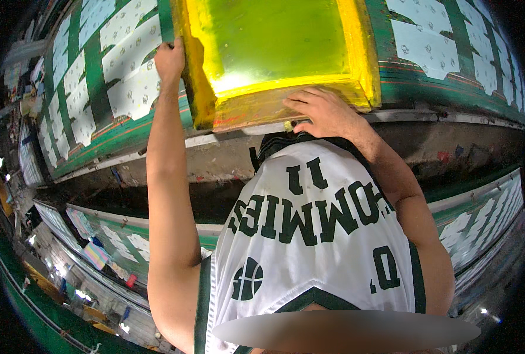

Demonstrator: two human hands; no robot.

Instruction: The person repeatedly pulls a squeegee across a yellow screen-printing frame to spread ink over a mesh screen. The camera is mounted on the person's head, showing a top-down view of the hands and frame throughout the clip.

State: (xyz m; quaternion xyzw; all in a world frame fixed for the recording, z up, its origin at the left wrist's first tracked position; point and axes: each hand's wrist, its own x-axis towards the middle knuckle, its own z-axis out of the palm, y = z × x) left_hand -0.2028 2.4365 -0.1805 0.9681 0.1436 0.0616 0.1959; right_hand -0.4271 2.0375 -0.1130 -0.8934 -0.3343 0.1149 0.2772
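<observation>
A screen printing frame (247,111) with a bright yellow border and yellow-green mesh lies on the long green table in front of me. My left hand (171,61) is closed at the frame's left side, its fingertips hidden behind the edge. At the near side, my right hand (326,113) lays its fingers over the rim, with the thumb lower down on the front. A small brass-coloured fitting (289,125) pokes out beside that thumb. Whatever lies beneath the frame is hidden.
Pale printed fabric pieces (134,79) lie in rows on the green table, left of the frame, and more pieces (424,47) to its right. A metal rail (439,116) runs along the table's near edge. Behind me stands another green table (138,221) with similar pieces.
</observation>
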